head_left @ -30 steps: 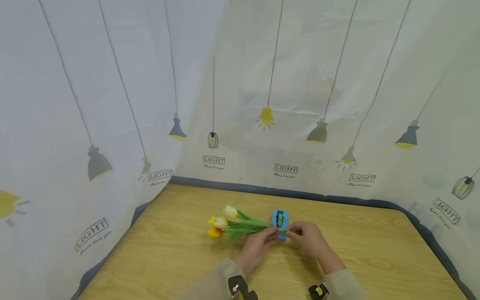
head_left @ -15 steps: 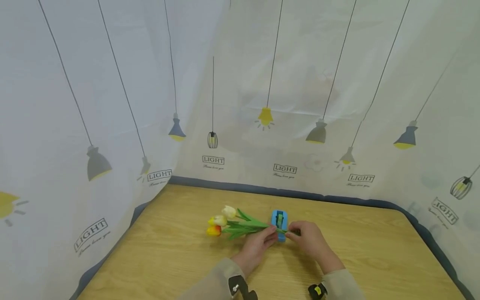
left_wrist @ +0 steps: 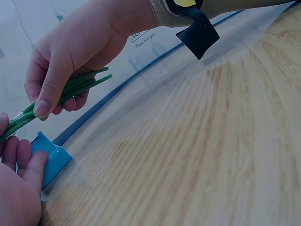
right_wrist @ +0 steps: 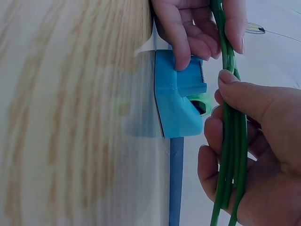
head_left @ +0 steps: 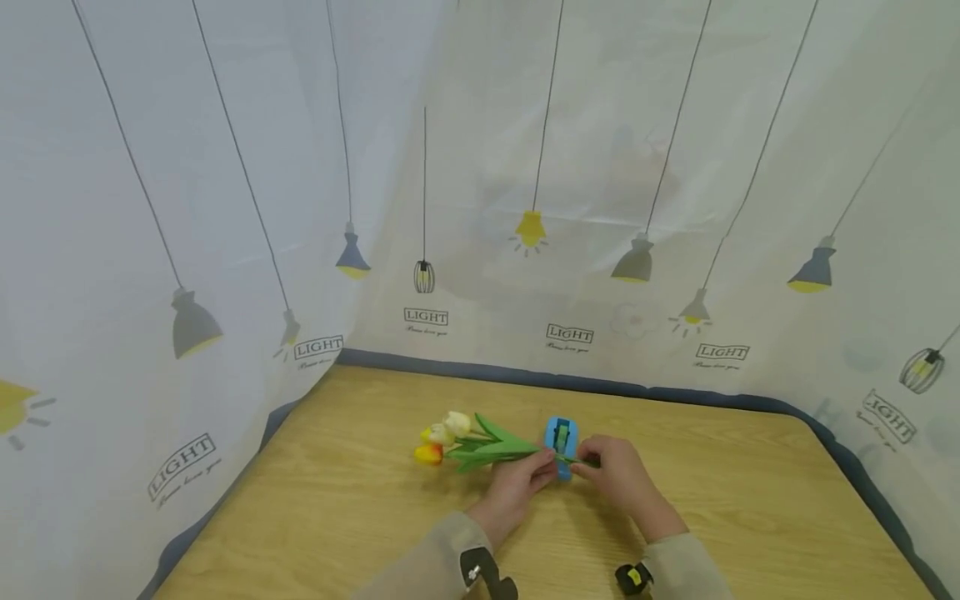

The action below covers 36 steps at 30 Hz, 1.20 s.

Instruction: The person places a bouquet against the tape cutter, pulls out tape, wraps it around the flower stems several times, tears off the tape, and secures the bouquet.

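A small bunch of tulips (head_left: pixel 456 423), white, yellow and orange-red, points leftward over the table in the head view. My left hand (head_left: pixel 510 493) pinches its green stems (right_wrist: pixel 225 150) below the leaves, and one of its fingers rests against a blue tape dispenser (right_wrist: pixel 176 106). Farther down the stems, my right hand (head_left: pixel 624 479) grips them between thumb and curled fingers, their cut ends sticking out past it. A shiny patch like clear tape (right_wrist: pixel 229 62) shows on the stems between the hands. The dispenser stands on the table beneath the stems, a green roll inside.
The wooden table (head_left: pixel 360 517) reaches back to a pale curtain (head_left: pixel 480 167) printed with hanging lamps, which surrounds it on the back and sides. Black camera mounts (head_left: pixel 486 575) sit on both wrists.
The bunch has turned about its stems: the white and yellow blooms now overlap more and the leaves lie differently. Both hands stay almost in place over the dispenser.
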Available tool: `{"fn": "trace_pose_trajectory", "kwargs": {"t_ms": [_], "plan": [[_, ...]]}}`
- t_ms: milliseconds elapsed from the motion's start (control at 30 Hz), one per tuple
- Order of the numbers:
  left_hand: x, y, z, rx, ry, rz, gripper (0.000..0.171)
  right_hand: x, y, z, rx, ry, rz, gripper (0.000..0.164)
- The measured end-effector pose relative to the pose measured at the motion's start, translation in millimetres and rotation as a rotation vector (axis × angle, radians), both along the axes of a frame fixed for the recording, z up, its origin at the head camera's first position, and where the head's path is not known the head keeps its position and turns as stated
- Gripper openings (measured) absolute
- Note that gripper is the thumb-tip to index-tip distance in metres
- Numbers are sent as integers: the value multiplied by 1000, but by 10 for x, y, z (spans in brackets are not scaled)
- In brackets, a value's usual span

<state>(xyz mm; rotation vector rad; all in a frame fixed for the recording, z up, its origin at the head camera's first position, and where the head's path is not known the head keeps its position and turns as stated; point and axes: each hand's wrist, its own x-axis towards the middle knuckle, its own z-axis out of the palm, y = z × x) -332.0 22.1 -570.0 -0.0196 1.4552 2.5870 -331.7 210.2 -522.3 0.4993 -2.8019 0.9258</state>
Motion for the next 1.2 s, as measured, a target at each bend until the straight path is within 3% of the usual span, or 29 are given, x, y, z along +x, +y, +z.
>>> {"fn": "trace_pose_trajectory", "kwargs": {"t_ms": [500,1200], "plan": [[-6,-6,-33,-12,-15,16,4,20,-24,-3,-15,-1,-6,24],[7,16,5,-35,-11,26,9,50,-96,47,12,-97,-47,21]]}}
